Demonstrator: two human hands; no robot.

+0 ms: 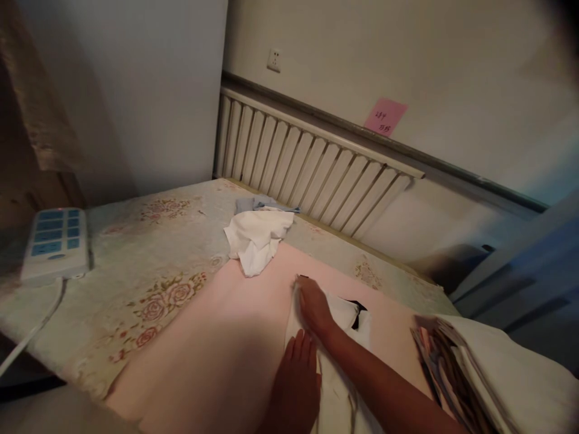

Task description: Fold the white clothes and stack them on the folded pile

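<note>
A white garment [337, 386] with a black strip near its far right part lies on a pink sheet [217, 337]. My right hand [313, 306] is closed at the garment's far left edge, fingers bent over a fold of the fabric. Nearer to me, my left hand [296, 377] rests with its fingers stretched out flat along the garment's left edge. My right forearm covers part of the cloth. What the black strip belongs to, I cannot tell.
On the floral tablecloth [181, 265] beyond the sheet sit a crumpled white cloth [257, 235] and a grey-blue cloth [266, 203]. A power strip [58, 241] with a cord stands at left. Folded clothes [470, 367] are stacked at right. A radiator [298, 144] lines the wall.
</note>
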